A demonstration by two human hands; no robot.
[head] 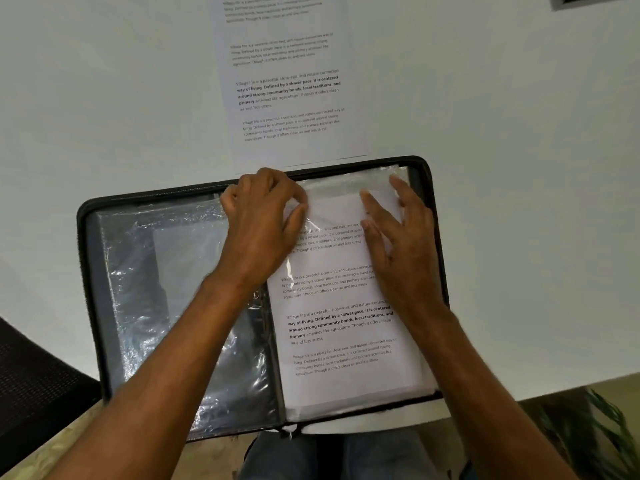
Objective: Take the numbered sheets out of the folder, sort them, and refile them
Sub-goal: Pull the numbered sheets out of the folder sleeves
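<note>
A black zip folder (86, 237) lies open on the white table, clear plastic sleeves on both sides. On its right side a printed sheet (343, 327) sits in a sleeve. My left hand (263, 223) pinches the sleeve's top left edge with thumb and fingers. My right hand (398, 233) lies flat on the upper right part of the same sheet, fingers straight and spread. Another printed sheet (287, 81) lies on the table just beyond the folder. The left side holds a crinkled sleeve (156, 289) with a blank-looking page inside.
The white table (519, 168) extends around the folder. A dark chair (31, 382) stands at the lower left, green plant leaves (595, 431) at the lower right. My knees show below the folder's front edge. A dark object (588, 0) peeks in at the top right.
</note>
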